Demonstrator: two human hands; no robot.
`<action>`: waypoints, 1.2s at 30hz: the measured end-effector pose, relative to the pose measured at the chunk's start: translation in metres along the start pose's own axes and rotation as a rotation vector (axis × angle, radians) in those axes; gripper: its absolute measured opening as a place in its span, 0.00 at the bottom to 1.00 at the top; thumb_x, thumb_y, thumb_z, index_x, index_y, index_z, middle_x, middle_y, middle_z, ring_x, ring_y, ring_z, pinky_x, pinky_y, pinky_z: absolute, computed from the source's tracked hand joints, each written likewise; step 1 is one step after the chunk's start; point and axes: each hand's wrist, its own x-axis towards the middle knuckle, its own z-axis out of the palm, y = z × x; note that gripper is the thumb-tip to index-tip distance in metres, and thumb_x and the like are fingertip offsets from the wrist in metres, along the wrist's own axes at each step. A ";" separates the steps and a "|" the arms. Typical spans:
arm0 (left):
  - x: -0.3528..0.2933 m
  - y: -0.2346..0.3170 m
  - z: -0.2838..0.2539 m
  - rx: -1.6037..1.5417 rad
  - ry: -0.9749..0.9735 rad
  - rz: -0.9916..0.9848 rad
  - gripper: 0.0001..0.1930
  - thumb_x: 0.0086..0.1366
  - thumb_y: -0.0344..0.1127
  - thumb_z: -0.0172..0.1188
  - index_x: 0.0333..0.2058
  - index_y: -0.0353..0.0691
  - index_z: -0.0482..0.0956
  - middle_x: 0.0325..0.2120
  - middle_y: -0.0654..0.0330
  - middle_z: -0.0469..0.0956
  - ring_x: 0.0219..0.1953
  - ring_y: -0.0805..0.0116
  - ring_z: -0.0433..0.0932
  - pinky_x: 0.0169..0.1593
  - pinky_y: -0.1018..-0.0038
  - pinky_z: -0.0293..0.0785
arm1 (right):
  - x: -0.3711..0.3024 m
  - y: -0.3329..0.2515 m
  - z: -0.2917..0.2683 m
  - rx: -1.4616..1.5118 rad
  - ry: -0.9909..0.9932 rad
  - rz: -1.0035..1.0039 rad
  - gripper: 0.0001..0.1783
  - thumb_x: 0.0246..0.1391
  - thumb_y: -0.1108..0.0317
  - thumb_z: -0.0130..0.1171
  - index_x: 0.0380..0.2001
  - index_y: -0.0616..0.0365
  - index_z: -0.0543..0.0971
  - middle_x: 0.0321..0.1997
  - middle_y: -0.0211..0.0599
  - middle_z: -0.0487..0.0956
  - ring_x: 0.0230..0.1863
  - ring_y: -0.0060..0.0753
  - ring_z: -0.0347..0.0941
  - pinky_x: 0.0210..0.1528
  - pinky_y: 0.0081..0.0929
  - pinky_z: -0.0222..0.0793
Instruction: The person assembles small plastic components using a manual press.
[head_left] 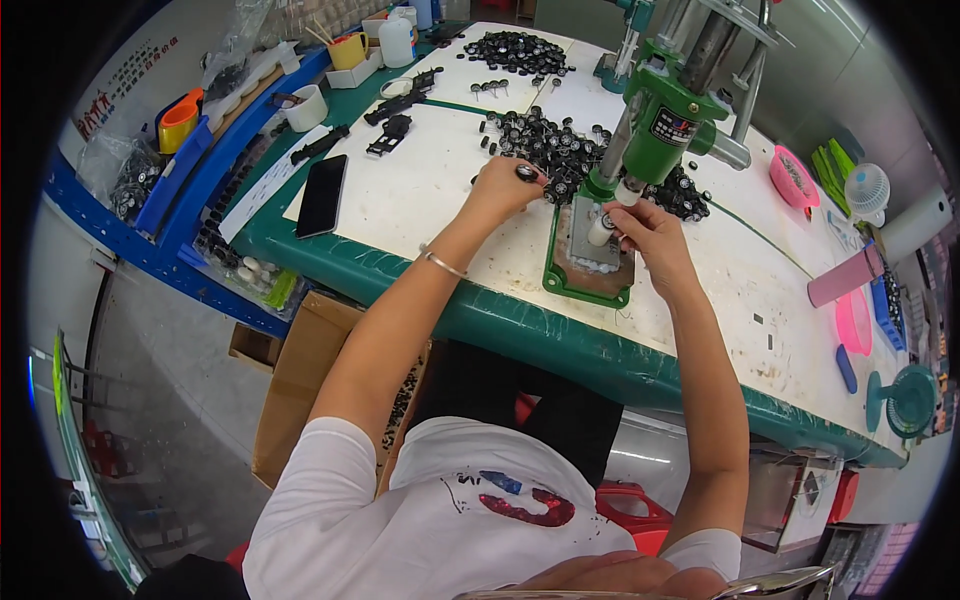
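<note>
In front of me stands a green bench press (660,135) with a metal base plate (578,215). My right hand (652,238) is at the press, its thumb and fingers closed around a small dark wheel (608,221) at the top of a short white post (599,236). The press's white tip (628,192) is just above these fingers. My left hand (498,188) is to the left of the press, beside a heap of small black wheels (550,142). Its fingers are closed on one black wheel (526,173) with a pale hub.
A black phone (322,196) and black plastic chassis parts (390,135) lie to the left. Another wheel heap (512,52) sits farther back. At right are a pink bowl (792,178), a pink cylinder (845,275) and a small fan (867,190). A cardboard box (300,385) stands below the table edge.
</note>
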 end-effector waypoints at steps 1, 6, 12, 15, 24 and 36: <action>-0.007 0.002 -0.003 -0.191 -0.061 -0.102 0.07 0.48 0.31 0.63 0.28 0.38 0.82 0.27 0.54 0.79 0.24 0.71 0.77 0.24 0.76 0.71 | -0.002 -0.002 0.004 -0.100 0.014 -0.003 0.12 0.53 0.65 0.59 0.36 0.63 0.78 0.27 0.29 0.76 0.25 0.15 0.67 0.28 0.14 0.63; -0.027 0.006 0.002 -0.699 -0.172 -0.093 0.10 0.52 0.25 0.60 0.35 0.35 0.80 0.30 0.60 0.78 0.21 0.83 0.69 0.19 0.87 0.60 | -0.005 -0.002 0.007 -0.174 0.021 0.024 0.14 0.52 0.61 0.60 0.35 0.61 0.78 0.25 0.28 0.75 0.24 0.15 0.65 0.27 0.14 0.61; -0.046 0.022 0.013 -0.885 -0.349 -0.070 0.11 0.54 0.25 0.60 0.39 0.35 0.79 0.27 0.65 0.76 0.19 0.84 0.66 0.19 0.87 0.58 | -0.014 0.001 0.007 -0.049 0.177 -0.106 0.15 0.51 0.61 0.61 0.36 0.62 0.78 0.26 0.26 0.72 0.27 0.15 0.64 0.29 0.15 0.59; -0.059 0.037 0.012 -0.724 -0.341 -0.027 0.09 0.54 0.26 0.61 0.35 0.36 0.80 0.25 0.65 0.76 0.19 0.83 0.66 0.20 0.86 0.58 | -0.019 -0.003 0.014 -0.236 0.131 -0.259 0.15 0.49 0.62 0.63 0.36 0.62 0.78 0.30 0.25 0.71 0.29 0.15 0.62 0.31 0.14 0.59; -0.051 0.044 0.023 -0.622 -0.251 0.151 0.08 0.53 0.32 0.66 0.30 0.36 0.80 0.21 0.67 0.77 0.19 0.83 0.67 0.22 0.85 0.61 | -0.021 -0.008 0.005 -0.122 0.145 -0.219 0.13 0.50 0.65 0.61 0.38 0.59 0.79 0.33 0.24 0.73 0.31 0.15 0.64 0.33 0.15 0.60; -0.035 0.050 0.035 -0.561 -0.216 0.366 0.07 0.52 0.31 0.65 0.30 0.34 0.81 0.24 0.62 0.80 0.27 0.78 0.74 0.33 0.80 0.70 | 0.011 -0.088 -0.096 -0.211 0.381 -0.328 0.15 0.54 0.65 0.55 0.43 0.60 0.77 0.25 0.25 0.73 0.24 0.15 0.62 0.25 0.13 0.55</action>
